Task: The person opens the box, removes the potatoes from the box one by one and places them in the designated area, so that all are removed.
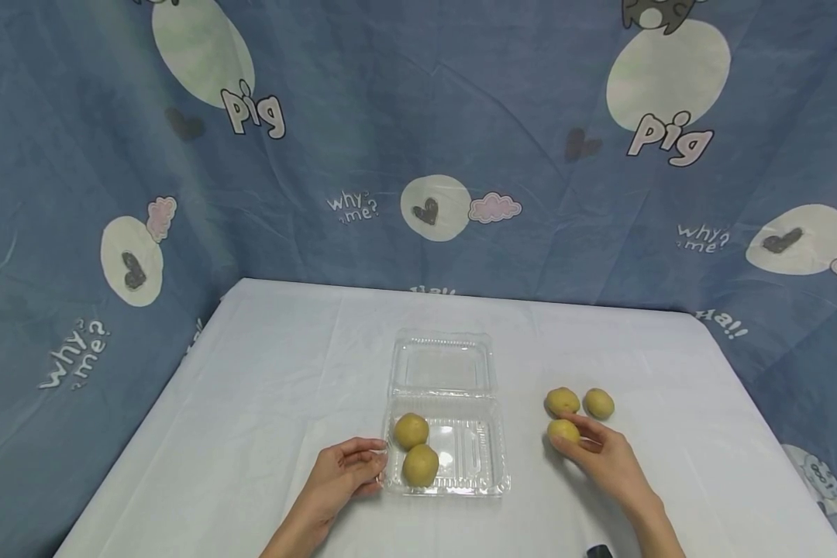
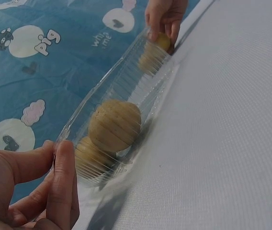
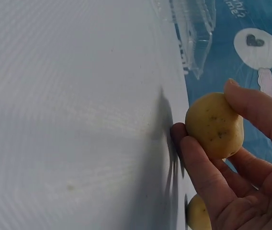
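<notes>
In the head view, a clear plastic clamshell box (image 1: 477, 457) stands on the table, its lid (image 1: 442, 364) folded back. Two potatoes, one farther back (image 1: 411, 431) and one nearer the front (image 1: 421, 466), sit in its left part. My left hand (image 1: 338, 480) pinches the box's left rim between thumb and fingers, as the left wrist view confirms. Right of the box, my right hand (image 1: 605, 459) grips a third potato (image 3: 215, 125) between thumb and fingertips. Just beyond that hand lie two more potatoes, one on the left (image 1: 561, 400) and one on the right (image 1: 599, 404).
A white cloth covers the table (image 1: 265, 372). Behind and along its sides hangs a blue printed curtain (image 1: 335, 139). A small black object (image 1: 599, 551) shows at the front edge of the head view, beside the right forearm.
</notes>
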The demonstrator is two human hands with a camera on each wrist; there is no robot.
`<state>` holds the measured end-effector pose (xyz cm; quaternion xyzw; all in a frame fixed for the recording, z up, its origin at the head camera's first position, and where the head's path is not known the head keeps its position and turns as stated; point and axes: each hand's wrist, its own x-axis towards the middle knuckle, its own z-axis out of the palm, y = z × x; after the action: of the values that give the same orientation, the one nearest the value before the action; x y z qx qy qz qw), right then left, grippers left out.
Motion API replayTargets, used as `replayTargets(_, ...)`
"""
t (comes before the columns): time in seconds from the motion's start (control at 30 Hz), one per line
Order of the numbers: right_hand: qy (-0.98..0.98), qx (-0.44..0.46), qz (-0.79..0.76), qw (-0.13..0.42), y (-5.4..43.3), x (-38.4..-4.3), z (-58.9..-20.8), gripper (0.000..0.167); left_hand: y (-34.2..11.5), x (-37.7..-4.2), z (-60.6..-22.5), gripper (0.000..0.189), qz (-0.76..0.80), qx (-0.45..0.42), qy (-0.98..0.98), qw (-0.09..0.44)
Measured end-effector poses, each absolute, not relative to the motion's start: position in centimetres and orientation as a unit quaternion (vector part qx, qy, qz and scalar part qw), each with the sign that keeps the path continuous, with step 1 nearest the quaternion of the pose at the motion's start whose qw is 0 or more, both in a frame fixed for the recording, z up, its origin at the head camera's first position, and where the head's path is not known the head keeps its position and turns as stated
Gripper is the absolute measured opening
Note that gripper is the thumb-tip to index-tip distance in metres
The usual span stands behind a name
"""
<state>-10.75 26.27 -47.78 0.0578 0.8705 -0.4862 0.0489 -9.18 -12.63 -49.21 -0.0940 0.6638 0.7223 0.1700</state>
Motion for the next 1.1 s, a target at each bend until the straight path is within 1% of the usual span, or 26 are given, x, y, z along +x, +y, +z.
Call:
replayTargets(0.23, 0.876, 0.052, -0.478, 0.038, 26.56, -10.75, -48.15, 0.058, -12.67, -9.10, -49.32, 0.039, 0.723, -0.092, 0.663, 0.172)
replayTargets(0.47, 0.898, 0.052, -0.435, 0.028, 26.52, -10.76, -48.20, 0.058, -12.61, -9.15, -49.31, 0.038, 0.725, -0.091, 0.661, 0.170)
replayTargets(0.67, 0.911, 0.044, -0.410, 0.007, 26.42, -10.73, -48.18, 0.055, -12.63, -9.25, -49.37, 0.038, 0.726, -0.089, 0.662, 0.168)
replayTargets(1.1, 0.903, 0.020, -0.427, -0.038, 26.43, -10.90, -48.50, 0.051, -12.61, -9.32, -49.19, 0.038, 0.731, -0.088, 0.655, 0.169)
